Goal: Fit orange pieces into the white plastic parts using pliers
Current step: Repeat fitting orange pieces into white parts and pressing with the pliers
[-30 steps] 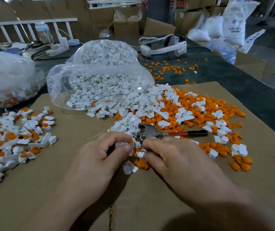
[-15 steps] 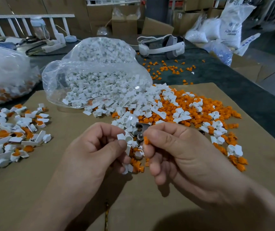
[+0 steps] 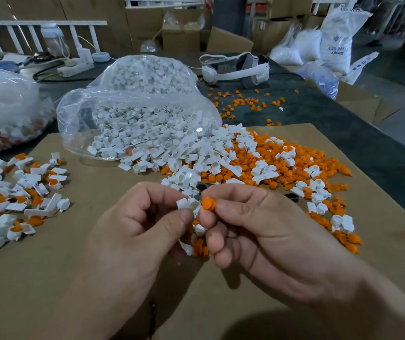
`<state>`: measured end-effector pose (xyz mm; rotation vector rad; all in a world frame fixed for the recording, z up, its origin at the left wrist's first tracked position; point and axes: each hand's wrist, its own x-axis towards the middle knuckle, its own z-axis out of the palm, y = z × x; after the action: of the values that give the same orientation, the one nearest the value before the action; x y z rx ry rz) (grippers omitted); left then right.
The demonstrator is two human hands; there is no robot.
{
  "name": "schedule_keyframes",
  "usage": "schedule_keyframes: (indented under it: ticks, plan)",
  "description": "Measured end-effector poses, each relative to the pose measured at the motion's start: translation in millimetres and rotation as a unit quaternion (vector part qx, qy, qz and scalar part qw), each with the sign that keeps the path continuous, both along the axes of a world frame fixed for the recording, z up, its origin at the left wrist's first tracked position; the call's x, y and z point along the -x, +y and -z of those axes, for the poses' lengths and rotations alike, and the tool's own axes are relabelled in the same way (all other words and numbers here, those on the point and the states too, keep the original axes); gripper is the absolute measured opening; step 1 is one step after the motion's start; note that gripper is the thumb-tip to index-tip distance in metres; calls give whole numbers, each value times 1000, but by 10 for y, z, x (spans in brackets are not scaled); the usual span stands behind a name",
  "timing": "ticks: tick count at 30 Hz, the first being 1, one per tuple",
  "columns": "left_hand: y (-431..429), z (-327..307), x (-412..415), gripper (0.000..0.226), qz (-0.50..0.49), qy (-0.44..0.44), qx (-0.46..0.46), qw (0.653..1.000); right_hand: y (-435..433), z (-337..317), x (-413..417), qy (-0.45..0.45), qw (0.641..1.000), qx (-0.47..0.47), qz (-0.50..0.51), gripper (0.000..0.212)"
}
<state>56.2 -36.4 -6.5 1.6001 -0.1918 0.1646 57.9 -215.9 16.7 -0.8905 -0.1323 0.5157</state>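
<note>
My left hand [image 3: 137,231] pinches a small white plastic part [image 3: 188,204] between thumb and forefinger. My right hand [image 3: 265,236] holds an orange piece [image 3: 208,203] at its fingertips, touching the white part's open end. Both hands hover above the cardboard [image 3: 98,241], in front of a mixed heap of white parts [image 3: 196,158] and orange pieces [image 3: 265,160]. The pliers [image 3: 205,185] lie on the heap behind my hands, mostly hidden, with only a bit of metal jaw and the dark handle tip [image 3: 293,197] showing.
An open clear bag [image 3: 132,114] spills white parts at centre back. Assembled white-and-orange parts [image 3: 15,195] lie at the left. Another full bag [image 3: 3,106] sits at far left. A white headset [image 3: 235,68] and scattered orange pieces [image 3: 248,101] lie on the dark tabletop behind.
Both hands rose from the heap, carrying a white part and an orange piece. They now hold the two together at the fingertips. The pliers stayed on the pile.
</note>
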Motion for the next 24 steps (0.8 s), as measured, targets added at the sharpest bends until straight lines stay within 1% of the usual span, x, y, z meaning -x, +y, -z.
schedule_keyframes:
  ticks: [3, 7, 11, 13, 15, 16, 17, 18, 19, 20, 21, 22, 23, 24]
  plan:
    - [18, 23, -10, 28, -10, -1, -14, 1000, 35, 32, 17, -48, 998, 33, 25, 19]
    - [48, 36, -7, 30, -16, -9, -41, 999, 28, 40, 9, -68, 996, 54, 27, 18]
    - [43, 27, -1, 27, -14, -17, -37, 999, 35, 61, 19, -101, 991, 76, 33, 14]
    - [35, 23, 1, 24, -13, -23, -29, 999, 45, 71, 27, -131, 985, 106, 49, 13]
    - [29, 24, 6, 23, -16, -25, -25, 999, 42, 77, 52, -166, 968, 172, 82, 12]
    - [27, 25, 9, 24, -19, -25, -29, 999, 43, 81, 72, -191, 949, 229, 104, 11]
    - [29, 32, 13, 26, -22, -24, -37, 999, 47, 84, 98, -222, 920, 296, 127, 10]
    - [26, 40, 13, 27, -24, -25, -48, 998, 54, 85, 124, -259, 881, 367, 150, 9]
    - [22, 50, 11, 29, -27, -26, -59, 998, 54, 86, 145, -305, 826, 440, 174, 8]
    - [17, 63, 8, 31, -29, -27, -65, 997, 58, 77, 158, -356, 760, 508, 193, 9]
    - [9, 76, 3, 32, -30, -27, -66, 997, 65, 59, 170, -403, 697, 558, 204, 10]
    - [2, 90, -1, 32, -31, -28, -64, 997, 79, 30, 177, -436, 651, 584, 210, 10]
    - [-4, 100, -4, 32, -31, -30, -65, 997, 87, 0, 188, -454, 626, 598, 210, 8]
    - [-7, 107, -5, 32, -32, -31, -68, 997, 94, -47, 198, -463, 612, 608, 204, 7]
